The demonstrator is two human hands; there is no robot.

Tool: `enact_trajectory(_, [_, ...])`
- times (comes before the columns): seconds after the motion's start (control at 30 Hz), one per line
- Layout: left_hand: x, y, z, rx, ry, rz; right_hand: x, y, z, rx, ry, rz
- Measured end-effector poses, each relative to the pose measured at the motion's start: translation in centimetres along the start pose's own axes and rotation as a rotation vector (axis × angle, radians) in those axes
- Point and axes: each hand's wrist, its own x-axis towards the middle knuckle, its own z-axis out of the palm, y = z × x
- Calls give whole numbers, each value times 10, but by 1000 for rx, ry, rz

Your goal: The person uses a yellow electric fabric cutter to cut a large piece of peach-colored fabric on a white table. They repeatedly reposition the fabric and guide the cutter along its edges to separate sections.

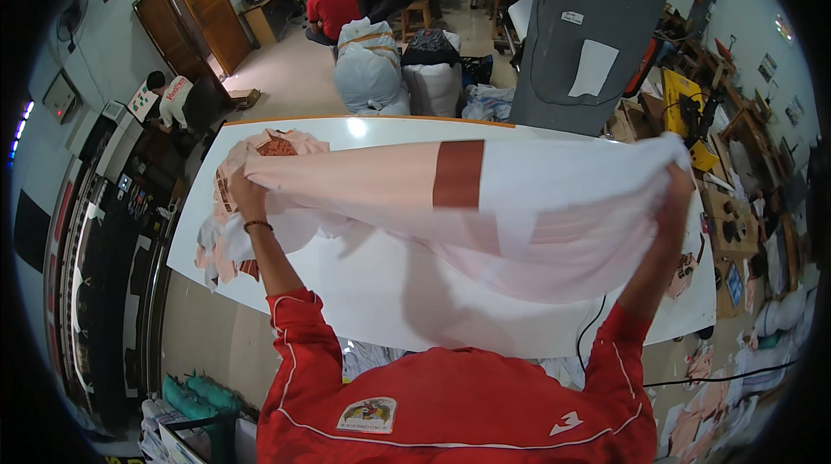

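Note:
A long piece of thin fabric [372, 175] is stretched across above the table. It is peach on the left, has a brown band in the middle and turns white on the right, where it looks smeared by motion. My left hand [247, 191], with a dark bracelet at the wrist, is closed on its peach end. At the right, my right hand [675, 191] grips the white end, its fingers blurred and partly hidden by cloth. Beyond my left hand lies a heap of peach, white and brown fabric [277, 144].
The white table [363, 317] spans the space before me. A black cable [590, 332] runs at its near right edge. Past the far edge stand stuffed white sacks [368, 83] and a grey pillar [589, 31]. A long printer-like machine [112, 248] stands left; several people are farther back.

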Motion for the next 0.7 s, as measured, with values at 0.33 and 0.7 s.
enact_trajectory(0.33, [125, 106, 71, -1111, -191, 95, 100, -20, 117, 746, -129, 30])
enact_trajectory(0.7, [17, 155, -114, -639, 209, 593, 44, -58, -65, 507, -153, -281])
